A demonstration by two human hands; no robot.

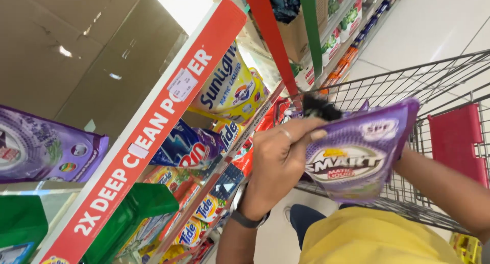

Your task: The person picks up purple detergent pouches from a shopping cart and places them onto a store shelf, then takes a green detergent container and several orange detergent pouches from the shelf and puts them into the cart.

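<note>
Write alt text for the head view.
Both hands, left hand in front, hold a purple detergent pouch over a wire shopping cart. A tilted store shelf of colourful detergent packs fills the left.

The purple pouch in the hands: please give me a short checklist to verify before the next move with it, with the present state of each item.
1. Left hand grips the purple detergent pouch at its left edge: ok, fingers wrap onto its front.
2. Right hand supports the pouch: cannot tell, the hand is hidden behind the pouch, only the forearm shows.
3. Black cap of the pouch closed: cannot tell, partly covered by the fingers.
4. Pouch intact, no leak: ok on the visible front; the back is hidden.
5. Wire shopping cart close behind the pouch: ok.
6. Room in the cart basket: cannot tell, the pouch hides the inside.
</note>
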